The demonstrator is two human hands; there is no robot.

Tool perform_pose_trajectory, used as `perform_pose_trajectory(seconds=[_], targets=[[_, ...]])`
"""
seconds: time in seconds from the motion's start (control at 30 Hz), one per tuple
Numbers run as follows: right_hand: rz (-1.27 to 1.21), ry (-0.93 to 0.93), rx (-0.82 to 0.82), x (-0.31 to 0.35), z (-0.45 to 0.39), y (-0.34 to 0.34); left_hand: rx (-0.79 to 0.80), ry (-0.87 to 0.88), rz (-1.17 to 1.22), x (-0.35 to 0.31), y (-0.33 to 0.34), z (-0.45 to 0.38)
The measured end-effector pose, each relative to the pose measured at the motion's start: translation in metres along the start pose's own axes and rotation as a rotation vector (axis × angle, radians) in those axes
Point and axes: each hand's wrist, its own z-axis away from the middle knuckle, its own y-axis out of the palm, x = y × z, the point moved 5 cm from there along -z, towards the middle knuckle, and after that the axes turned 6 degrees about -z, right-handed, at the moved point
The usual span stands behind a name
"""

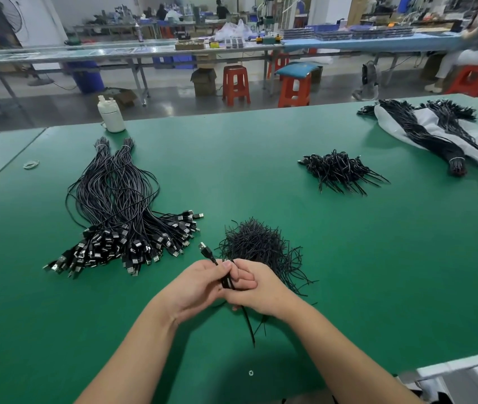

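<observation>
My left hand (200, 284) and my right hand (256, 287) meet over the green table (348, 258), both gripping one coiled black USB cable (226, 279). Its plug (204, 248) sticks up past my left thumb. Thin black strands hang below my right hand toward me. Just behind my hands lies a heap of black twist ties (258, 243). To the left sits a large bundle of black USB cables (115, 211), tied at the far end, plugs fanned toward me.
A smaller pile of coiled, tied cables (337, 170) lies at mid right. More cable bundles rest on a white bag (442, 132) at far right. A white bottle (111, 115) and rubber bands (31, 164) stand at far left. Stools and workbenches lie beyond.
</observation>
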Motion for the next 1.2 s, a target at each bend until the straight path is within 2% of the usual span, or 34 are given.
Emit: perform_pose_trajectory(seconds=[0.1, 0.17, 0.23, 0.37, 0.4, 0.47, 0.57, 0.67, 0.87, 1.03, 1.13, 1.2], targets=[[0.227, -0.075, -0.037, 0.006, 0.003, -0.004, -0.011, -0.035, -0.087, -0.005, -0.002, 0.003], [0.427, -0.163, -0.066, 0.010, 0.003, -0.008, -0.087, -0.041, -0.191, -0.005, -0.004, 0.005], [0.583, -0.213, -0.063, 0.011, 0.003, -0.009, -0.208, -0.019, -0.389, -0.002, -0.008, 0.005], [0.700, -0.187, -0.066, 0.007, 0.003, 0.000, -0.544, -0.020, -0.855, 0.003, -0.017, 0.002], [0.728, -0.172, -0.080, 0.006, 0.002, 0.001, -0.651, 0.024, -0.927, 0.000, -0.017, 0.004], [0.746, -0.138, -0.103, 0.004, 0.001, 0.002, -0.785, 0.119, -0.900, -0.004, -0.018, 0.006], [0.729, -0.081, -0.088, 0.001, 0.002, 0.003, -0.719, 0.108, -0.868, 0.001, -0.021, 0.001], [0.690, -0.025, -0.071, 0.000, 0.001, 0.004, -0.644, 0.152, -0.959, 0.001, -0.022, -0.002], [0.592, 0.048, -0.031, -0.004, -0.005, 0.004, -0.607, 0.165, -1.106, -0.008, -0.025, -0.006], [0.202, 0.104, 0.058, -0.007, -0.003, 0.013, -0.558, 0.126, -1.053, -0.017, -0.035, -0.013], [0.186, 0.091, 0.043, -0.004, -0.003, 0.010, -0.517, 0.116, -1.028, -0.019, -0.034, -0.019], [0.178, 0.098, -0.014, -0.001, -0.005, 0.007, -0.466, 0.121, -0.925, -0.016, -0.032, -0.020]])
